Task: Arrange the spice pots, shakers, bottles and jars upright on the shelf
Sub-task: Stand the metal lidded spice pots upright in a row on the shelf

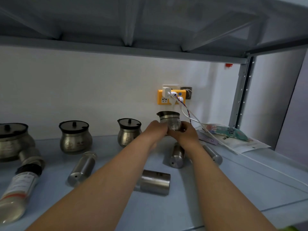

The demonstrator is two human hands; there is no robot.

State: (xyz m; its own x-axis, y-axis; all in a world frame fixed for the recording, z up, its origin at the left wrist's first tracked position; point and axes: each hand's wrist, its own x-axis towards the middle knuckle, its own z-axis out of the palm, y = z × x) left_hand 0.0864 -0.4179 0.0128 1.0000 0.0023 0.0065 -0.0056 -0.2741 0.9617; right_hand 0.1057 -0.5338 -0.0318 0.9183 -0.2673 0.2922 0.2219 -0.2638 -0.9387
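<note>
At far left on the pale blue metal shelf (250, 180), a squat steel pot with a black lid (11, 140) stands upright, and a clear plastic bottle with a black cap (18, 192) lies before it. A second lidded steel pot (75, 136) stands behind a toppled cylindrical steel shaker (82, 169). A third lidded steel pot (129, 131) stands further right, and a wide steel canister (155, 182) lies between the forearms. The left hand (155, 129) and right hand (185, 134) both curl round a shiny round-bellied steel pot with a flared rim (169, 120). It is near the back wall, below a yellow wall socket (171, 97), with its base hidden. A slim steel shaker (177, 155) and a farther steel shaker (213, 155) lie flat, and printed packets (233, 137) lie rightmost.
</note>
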